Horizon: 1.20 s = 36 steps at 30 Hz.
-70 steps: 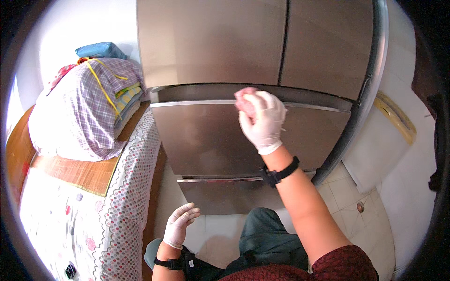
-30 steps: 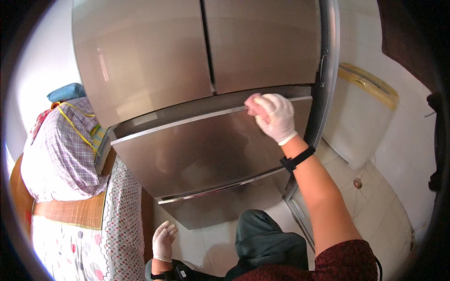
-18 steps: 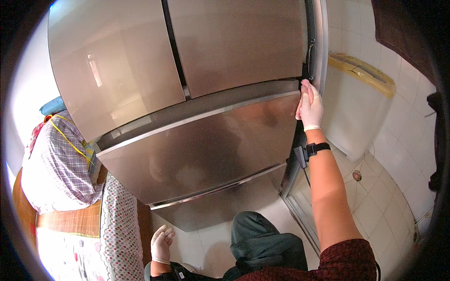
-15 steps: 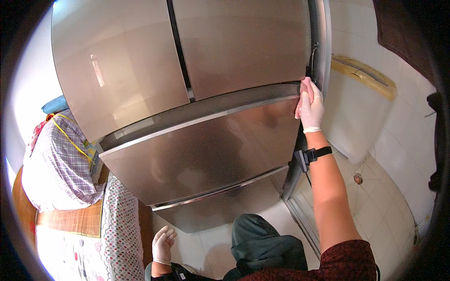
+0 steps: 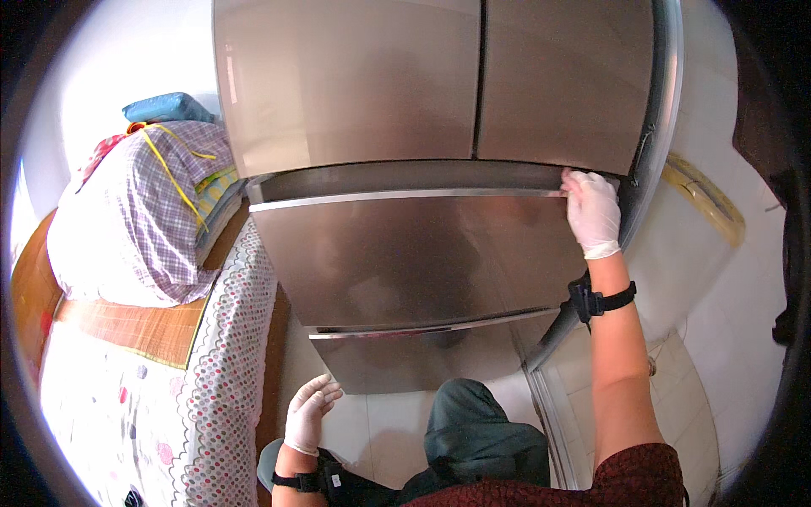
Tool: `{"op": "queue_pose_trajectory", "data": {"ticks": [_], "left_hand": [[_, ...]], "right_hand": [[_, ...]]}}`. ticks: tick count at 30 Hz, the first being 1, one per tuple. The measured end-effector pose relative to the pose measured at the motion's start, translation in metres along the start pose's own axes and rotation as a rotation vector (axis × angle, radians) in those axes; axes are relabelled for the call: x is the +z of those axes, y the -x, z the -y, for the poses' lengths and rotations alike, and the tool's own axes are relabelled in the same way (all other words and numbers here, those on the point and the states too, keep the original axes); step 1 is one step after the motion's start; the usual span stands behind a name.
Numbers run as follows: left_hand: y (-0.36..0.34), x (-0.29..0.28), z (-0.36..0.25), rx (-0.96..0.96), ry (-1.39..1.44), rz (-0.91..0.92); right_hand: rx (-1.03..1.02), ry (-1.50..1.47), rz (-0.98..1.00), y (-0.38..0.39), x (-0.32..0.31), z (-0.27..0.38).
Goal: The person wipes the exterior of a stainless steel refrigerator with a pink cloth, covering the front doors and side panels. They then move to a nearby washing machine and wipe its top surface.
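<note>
A bronze, glossy refrigerator (image 5: pixel 397 262) with upper doors and lower drawers stands before me. My right hand (image 5: pixel 591 211), in a white glove, is at the right end of the silver-edged recess (image 5: pixel 405 194) above the upper drawer. Its fingers are bent and pressed into that recess, closed on a pink cloth (image 5: pixel 567 176), of which only a small bit peeks out by the fingertips. Low on the left, my gloved left hand (image 5: pixel 308 411) hovers in front of the bottom drawer (image 5: pixel 422 359). Its fingers are loosely apart, with nothing in them.
To the left is a bed with a dotted cover (image 5: pixel 220 355), a woven mat (image 5: pixel 135 329) and a checked bundle (image 5: pixel 160 203) under a blue pillow (image 5: pixel 169 107). A metal door track (image 5: pixel 553 431) runs along the right. Beyond it stands a white appliance with a yellowish top (image 5: pixel 705 198).
My view has swung left, so the refrigerator sits farther right in it. My right hand stays at the recess's right end, now reaching farther in. The left hand has risen slightly.
</note>
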State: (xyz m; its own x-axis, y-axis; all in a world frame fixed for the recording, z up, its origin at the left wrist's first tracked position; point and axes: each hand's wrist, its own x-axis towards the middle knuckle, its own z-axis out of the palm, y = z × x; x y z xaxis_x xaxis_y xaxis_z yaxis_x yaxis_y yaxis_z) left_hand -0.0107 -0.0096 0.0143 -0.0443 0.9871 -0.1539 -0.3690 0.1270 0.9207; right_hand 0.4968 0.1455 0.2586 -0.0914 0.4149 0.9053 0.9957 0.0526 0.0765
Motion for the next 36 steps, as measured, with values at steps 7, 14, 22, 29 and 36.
{"op": "queue_pose_trajectory", "data": {"ticks": [7,14,22,29,36], "left_hand": [[0.01,-0.01,-0.003,0.035,0.057,0.087],[0.019,-0.02,-0.007,0.054,0.121,0.116],[0.021,-0.023,-0.009,0.077,0.159,0.12],[0.01,-0.023,-0.008,0.06,0.13,0.078],[-0.001,-0.021,-0.002,0.06,0.148,0.041]], "right_hand": [[0.086,-0.04,0.15,-0.019,0.008,0.159],[-0.019,-0.251,0.138,-0.033,0.017,0.314],[-0.065,-0.36,0.13,-0.042,0.034,0.433],[-0.396,-0.339,-0.222,-0.039,0.047,0.432],[-0.422,-0.383,-0.16,-0.041,0.048,0.406]]}}
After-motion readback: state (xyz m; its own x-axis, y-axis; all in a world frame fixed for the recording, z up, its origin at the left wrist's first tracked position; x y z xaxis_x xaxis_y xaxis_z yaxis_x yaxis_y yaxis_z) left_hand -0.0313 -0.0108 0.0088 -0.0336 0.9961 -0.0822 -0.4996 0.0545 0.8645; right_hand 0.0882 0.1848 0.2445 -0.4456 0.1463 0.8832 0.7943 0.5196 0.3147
